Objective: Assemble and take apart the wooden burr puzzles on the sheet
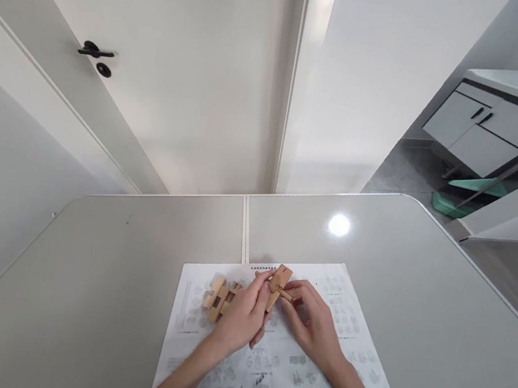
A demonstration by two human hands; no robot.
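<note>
My left hand (246,311) is closed around a flat wooden puzzle piece (281,277), which is tilted above the printed sheet. A thin wooden peg (285,295) sticks out of it to the right. The fingers of my right hand (314,322) pinch close about that peg's outer end. Beside my left hand, partly hidden by it, several wooden puzzle blocks (217,300) lie together on the sheet. One of them carries a dark mark.
A large white sheet (346,295) with rows of small printed drawings lies on the grey table (121,303). Beyond the table stand a door with a black handle (95,50) and, at far right, a white cabinet (491,127) under a basin.
</note>
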